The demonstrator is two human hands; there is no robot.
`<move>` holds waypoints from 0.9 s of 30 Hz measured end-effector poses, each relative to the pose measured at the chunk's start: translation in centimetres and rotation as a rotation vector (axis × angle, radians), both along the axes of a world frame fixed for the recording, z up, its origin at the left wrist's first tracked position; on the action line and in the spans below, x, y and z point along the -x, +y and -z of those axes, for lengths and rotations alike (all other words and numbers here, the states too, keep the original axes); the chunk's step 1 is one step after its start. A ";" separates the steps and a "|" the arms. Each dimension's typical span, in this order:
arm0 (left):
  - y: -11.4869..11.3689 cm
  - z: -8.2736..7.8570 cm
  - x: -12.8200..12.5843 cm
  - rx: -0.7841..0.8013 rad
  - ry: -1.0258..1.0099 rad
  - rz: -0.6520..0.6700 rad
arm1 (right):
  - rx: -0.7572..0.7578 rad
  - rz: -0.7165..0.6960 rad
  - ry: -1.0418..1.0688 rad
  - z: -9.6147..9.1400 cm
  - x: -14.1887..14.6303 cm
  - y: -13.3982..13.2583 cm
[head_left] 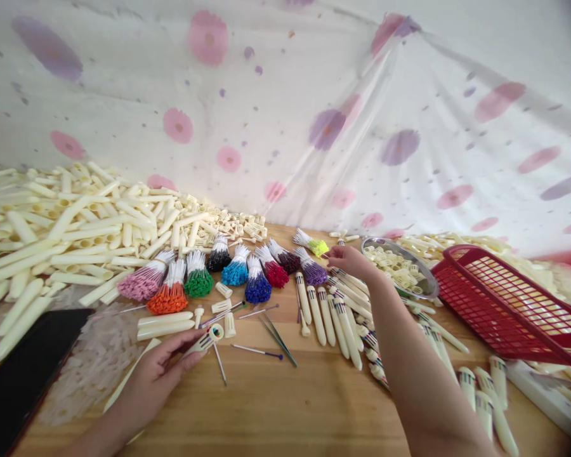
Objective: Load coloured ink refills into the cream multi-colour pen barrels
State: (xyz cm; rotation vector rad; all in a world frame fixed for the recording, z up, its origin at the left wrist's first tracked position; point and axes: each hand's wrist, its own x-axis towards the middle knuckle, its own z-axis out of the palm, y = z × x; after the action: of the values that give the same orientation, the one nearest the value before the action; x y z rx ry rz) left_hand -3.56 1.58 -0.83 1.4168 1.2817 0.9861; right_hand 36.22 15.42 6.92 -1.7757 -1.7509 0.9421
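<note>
My left hand (159,374) is closed round a cream pen barrel (208,338), its open end pointing right over the wooden table (285,406). My right hand (346,259) reaches forward with fingers pinched at the yellow refill bundle (314,244); whether anything is in the pinch I cannot make out. Bundles of coloured refills lie in a row: pink (143,282), orange (169,295), green (198,279), black (217,255), blue (235,270), red (273,270), purple (311,270). Loose refills (276,336) lie between my hands.
A big heap of cream barrels (76,222) fills the left. Assembled pens (333,317) lie in a row under my right arm. A metal bowl (404,266) of small caps and a red basket (509,304) stand right. A black object (23,374) lies lower left.
</note>
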 end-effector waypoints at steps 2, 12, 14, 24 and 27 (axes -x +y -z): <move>0.0 -0.1 0.0 0.007 0.001 -0.011 | -0.019 -0.028 0.037 -0.5 1.4 -1.4; 0.0 -0.5 -0.4 0.017 0.030 -0.051 | -0.139 -0.387 0.123 0.2 10.3 -9.8; 0.0 -0.5 -0.3 0.014 0.054 -0.055 | -0.328 -0.429 0.022 0.0 11.4 -10.8; -0.4 -0.8 -0.3 -0.030 0.221 0.098 | -0.676 -0.474 -0.113 -1.3 13.4 -12.0; -0.4 -1.1 -0.5 -0.051 0.242 0.157 | -0.664 -0.465 -0.163 -1.1 13.9 -12.3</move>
State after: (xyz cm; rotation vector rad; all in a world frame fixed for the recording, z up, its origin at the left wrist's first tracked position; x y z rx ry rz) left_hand -3.06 1.13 0.22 1.6890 1.3023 0.7646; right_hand 22.36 3.11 8.00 -1.0627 -2.2874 0.2938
